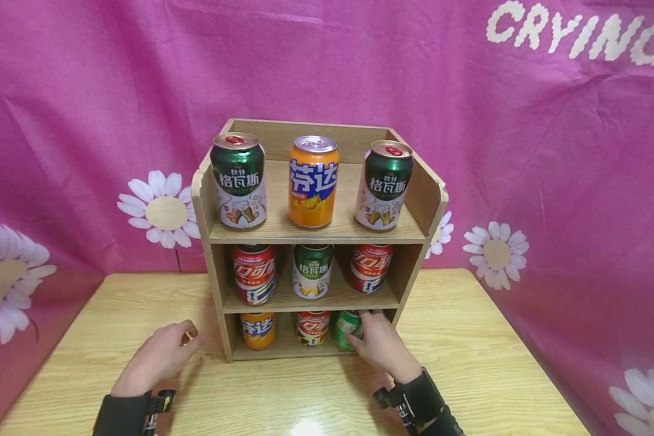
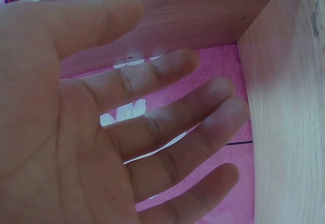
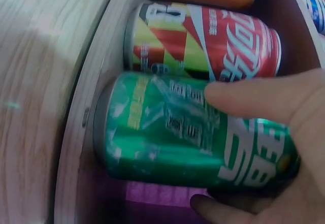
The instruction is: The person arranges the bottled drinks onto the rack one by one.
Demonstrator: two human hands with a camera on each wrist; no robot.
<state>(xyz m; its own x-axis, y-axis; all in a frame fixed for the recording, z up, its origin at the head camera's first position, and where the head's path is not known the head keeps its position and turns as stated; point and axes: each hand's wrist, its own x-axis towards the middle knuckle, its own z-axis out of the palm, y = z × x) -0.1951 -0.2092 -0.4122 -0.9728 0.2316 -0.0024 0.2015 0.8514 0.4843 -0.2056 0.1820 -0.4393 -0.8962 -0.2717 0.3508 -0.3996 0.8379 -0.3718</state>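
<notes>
On the bottom level of a small wooden shelf [image 1: 310,236], my right hand [image 1: 380,342] grips a green soda can [image 3: 162,132], thumb on its near side and fingers around the other. Beside it stands a red cola can [image 1: 313,327], and an orange soda can [image 1: 258,330] is farther left on that level. My left hand [image 1: 166,351] hovers off the shelf's lower left side, holding nothing. In the left wrist view its fingers [image 2: 172,127] are spread and relaxed, close to the wooden side panel [image 2: 289,107].
Two green-and-white cans [image 1: 240,181] flank an orange can [image 1: 313,181] on the top level. The middle level holds two red cans [image 1: 255,275] around a green-and-white can [image 1: 312,272]. The shelf stands on a wooden table [image 1: 283,399] before a pink flowered cloth [image 1: 327,60].
</notes>
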